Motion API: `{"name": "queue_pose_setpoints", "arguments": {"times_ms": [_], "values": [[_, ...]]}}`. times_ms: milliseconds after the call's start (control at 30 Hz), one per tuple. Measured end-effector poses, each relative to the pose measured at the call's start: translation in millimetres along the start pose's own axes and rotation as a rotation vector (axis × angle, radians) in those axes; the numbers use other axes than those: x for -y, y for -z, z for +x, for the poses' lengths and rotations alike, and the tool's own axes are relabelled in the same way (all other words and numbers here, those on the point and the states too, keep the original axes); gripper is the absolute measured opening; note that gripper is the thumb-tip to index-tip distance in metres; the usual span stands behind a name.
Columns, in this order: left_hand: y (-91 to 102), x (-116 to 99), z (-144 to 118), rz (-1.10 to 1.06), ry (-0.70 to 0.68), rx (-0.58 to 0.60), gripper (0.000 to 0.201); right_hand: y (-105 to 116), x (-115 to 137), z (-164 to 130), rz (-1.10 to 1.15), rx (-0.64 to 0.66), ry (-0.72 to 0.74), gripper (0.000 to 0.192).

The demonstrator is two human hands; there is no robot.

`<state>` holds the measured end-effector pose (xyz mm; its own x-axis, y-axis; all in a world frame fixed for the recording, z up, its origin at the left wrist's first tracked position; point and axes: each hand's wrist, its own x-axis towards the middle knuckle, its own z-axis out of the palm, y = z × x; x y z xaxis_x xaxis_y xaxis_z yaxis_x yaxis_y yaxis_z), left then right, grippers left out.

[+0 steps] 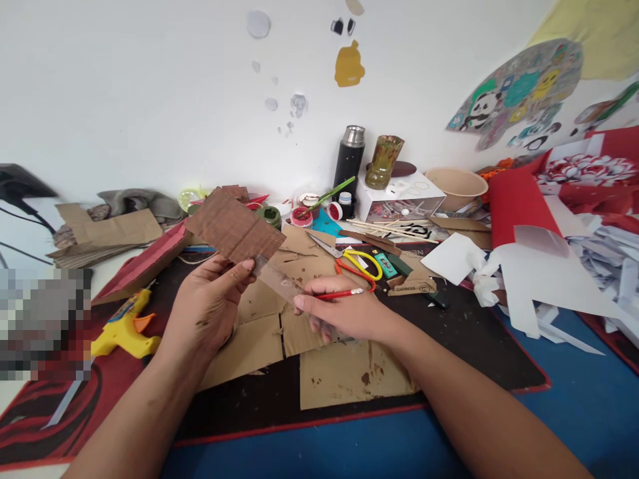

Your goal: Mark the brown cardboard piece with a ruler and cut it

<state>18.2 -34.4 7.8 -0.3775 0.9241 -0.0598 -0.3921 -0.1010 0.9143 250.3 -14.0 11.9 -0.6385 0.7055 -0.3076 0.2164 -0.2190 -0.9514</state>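
Above the cardboard sheets (339,387) spread on a dark mat (239,398), the left hand (207,299) pinches a brown-painted card (232,226) by its lower edge, thumb on the near face — the card slants up and away beyond the fingertips. The right hand (349,309) grips a clear strip (277,282) together with a red pencil (340,294). The strip runs from the right fingertips up to the card's lower right end, close by the left thumb; I cannot tell whether strip and card touch. Scissors (367,264) lie beyond the right hand, and a yellow glue gun (122,332) rests left of the left forearm.
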Motion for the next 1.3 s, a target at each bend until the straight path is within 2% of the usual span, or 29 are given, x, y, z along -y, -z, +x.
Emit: {"name": "queue_pose_setpoints", "arguments": {"times_ms": [267, 467, 667, 867, 1067, 1300], "values": [[0.5, -1.2, -0.1, 0.048, -0.045, 0.017, 0.025, -1.8, -1.7, 0.6, 0.011, 0.041, -0.041, 0.029], [1.0, -3.1, 0.5, 0.047, -0.035, 0.025, 0.026, 1.7, 0.3, -2.5, -0.019, 0.114, 0.023, 0.048], [-0.4, -4.4, -1.2, 0.035, 0.019, 0.037, 0.031, 5.3, 3.5, -1.8, -0.061, -0.017, 0.153, 0.056], [-4.4, -0.8, -6.8, 0.096, 0.068, 0.146, 0.036, 4.1, 6.4, 1.2, 0.059, -0.049, 0.120, 0.048], [-13.3, 4.7, -16.1, 0.123, 0.115, 0.180, 0.039, 2.0, 1.7, 4.5, 0.103, -0.063, 0.135, 0.046], [-17.9, 7.1, -23.5, 0.162, 0.073, 0.261, 0.033, -0.8, -0.4, 7.7, 0.077, -0.092, 0.097, 0.046]]}}
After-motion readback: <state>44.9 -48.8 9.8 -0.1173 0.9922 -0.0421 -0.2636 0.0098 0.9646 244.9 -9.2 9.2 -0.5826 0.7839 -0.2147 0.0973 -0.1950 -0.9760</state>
